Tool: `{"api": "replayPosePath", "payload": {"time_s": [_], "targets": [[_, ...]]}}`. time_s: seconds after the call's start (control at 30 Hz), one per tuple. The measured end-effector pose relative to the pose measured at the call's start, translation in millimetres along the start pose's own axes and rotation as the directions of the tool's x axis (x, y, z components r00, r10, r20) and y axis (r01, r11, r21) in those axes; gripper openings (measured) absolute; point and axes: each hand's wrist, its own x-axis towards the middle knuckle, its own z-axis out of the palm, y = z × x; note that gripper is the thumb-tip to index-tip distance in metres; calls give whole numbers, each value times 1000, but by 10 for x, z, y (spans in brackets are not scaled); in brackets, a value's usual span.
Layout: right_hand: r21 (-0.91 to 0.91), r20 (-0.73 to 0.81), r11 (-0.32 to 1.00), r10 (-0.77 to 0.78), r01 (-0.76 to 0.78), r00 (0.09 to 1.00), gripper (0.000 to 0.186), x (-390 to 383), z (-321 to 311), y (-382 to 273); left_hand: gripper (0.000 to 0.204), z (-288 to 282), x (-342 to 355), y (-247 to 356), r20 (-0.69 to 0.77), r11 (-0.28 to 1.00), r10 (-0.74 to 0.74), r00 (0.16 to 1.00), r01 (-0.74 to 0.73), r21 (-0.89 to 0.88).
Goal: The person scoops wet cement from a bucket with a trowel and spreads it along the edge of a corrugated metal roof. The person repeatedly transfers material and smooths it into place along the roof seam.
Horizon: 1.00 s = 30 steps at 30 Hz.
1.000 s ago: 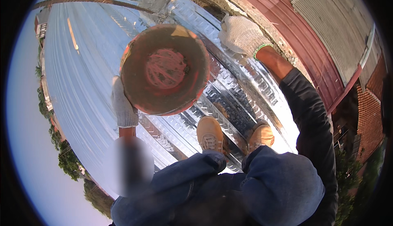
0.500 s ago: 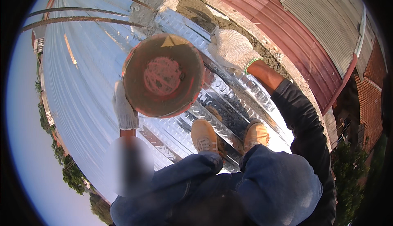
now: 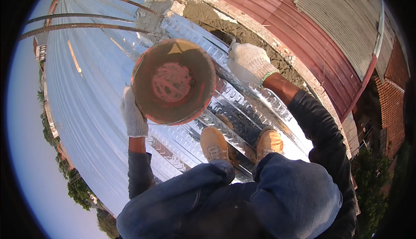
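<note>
My left hand, in a white knit glove, grips the left side of a round red bucket. The bucket tilts so that I look into it; grey mortar coats its inside and red shows through at the bottom. My right hand, gloved too, is closed around a trowel, whose handle the fingers hide. Its dark blade lies at a strip of wet mortar running along the wall top, just beyond the hand.
Bent rebar rods jut in at the upper left beside a concrete stub. My shoes stand on ribbed metal strips. A silvery sheet roof slopes left; red roofing lies beyond the wall.
My right hand has shifted slightly right and nearer, drawing the trowel blade back along the mortar strip. The bucket and my left hand have barely moved.
</note>
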Motion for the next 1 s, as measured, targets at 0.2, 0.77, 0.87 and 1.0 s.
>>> {"api": "replayPosePath", "payload": {"time_s": [0.2,0.77,0.87,1.0], "targets": [[174,73,984,20,-32,997,47,161,-136,224,32,-22,-44,-26,-35,1000,-22,999,22,-11],[172,-202,985,33,2,979,39,277,-148,369,42,-151,-4,-50,-28,997,-68,997,67,-36],[86,-163,991,111,-98,980,38,286,-193,381,43,-138,2,-89,-32,997,-68,997,66,-47],[-99,-135,993,57,-71,989,32,173,146,386,44,-64,-23,-77,-19,995,-85,996,84,-61]]}}
